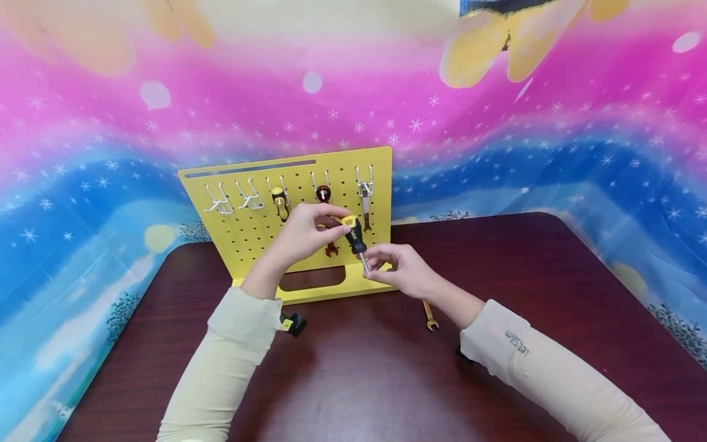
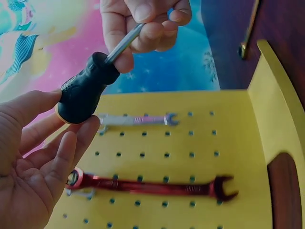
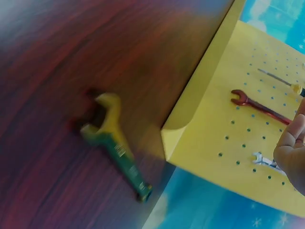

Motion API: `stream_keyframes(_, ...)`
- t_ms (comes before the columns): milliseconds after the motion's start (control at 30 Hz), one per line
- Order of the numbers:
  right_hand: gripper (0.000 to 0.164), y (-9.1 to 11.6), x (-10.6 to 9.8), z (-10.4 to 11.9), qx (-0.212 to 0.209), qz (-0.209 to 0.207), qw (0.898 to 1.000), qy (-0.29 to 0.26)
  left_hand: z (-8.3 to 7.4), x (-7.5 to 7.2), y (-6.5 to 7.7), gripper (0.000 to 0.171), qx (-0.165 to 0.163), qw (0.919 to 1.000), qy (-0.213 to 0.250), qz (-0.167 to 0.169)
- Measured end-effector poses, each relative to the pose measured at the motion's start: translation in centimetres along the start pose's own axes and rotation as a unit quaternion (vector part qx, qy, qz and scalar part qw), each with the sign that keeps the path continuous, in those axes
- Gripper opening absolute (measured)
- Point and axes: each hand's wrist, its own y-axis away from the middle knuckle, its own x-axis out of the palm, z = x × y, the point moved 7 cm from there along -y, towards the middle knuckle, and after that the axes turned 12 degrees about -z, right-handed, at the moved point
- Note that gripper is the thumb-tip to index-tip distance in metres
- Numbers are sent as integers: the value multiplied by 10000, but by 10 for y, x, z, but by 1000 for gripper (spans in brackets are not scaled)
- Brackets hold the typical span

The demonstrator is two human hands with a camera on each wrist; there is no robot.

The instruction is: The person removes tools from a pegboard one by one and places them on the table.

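A short screwdriver with a black and yellow handle is held up between both hands in front of the yellow pegboard. My left hand pinches the end of its handle between thumb and fingers. The thumb and fingers of my right hand pinch the metal shaft near its tip. On the board behind hang a red wrench, a silver wrench and another yellow and black screwdriver.
White hooks stick out at the board's left. A wrench lies on the dark red table by my right forearm. A black and yellow object, partly hidden, lies by my left sleeve. Behind hangs a colourful cloth.
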Motion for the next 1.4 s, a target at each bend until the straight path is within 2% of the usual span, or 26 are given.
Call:
stream_keyframes(233, 30, 16, -19, -9, 111, -131, 9998, 31, 1, 28, -6, 29, -56, 9997, 162, 158)
stream_keyframes(433, 25, 26, -34, -22, 194, -156, 9989, 389, -1, 49, -10, 30, -94, 9988, 375, 311)
stream_keyframes(633, 24, 36, -48, -26, 42, -245, 9966, 784, -1, 69, -14, 29, -178, 9973, 571, 428)
stream_keyframes(867, 20, 48, -60, -36, -40, -173, 9925, 1211, 7, 96, -15, 29, -363, 9960, 535, 610)
stream_keyframes(1133, 20, 61, -73, -45, 24, -111, 9874, 1577, 11, 126, -19, 31, -189, 9942, 653, 829)
stream_keyframes(1400, 20, 69, -85, -55, 180, -89, 9851, 1708, 13, 149, -20, 29, -264, 9921, 788, 941)
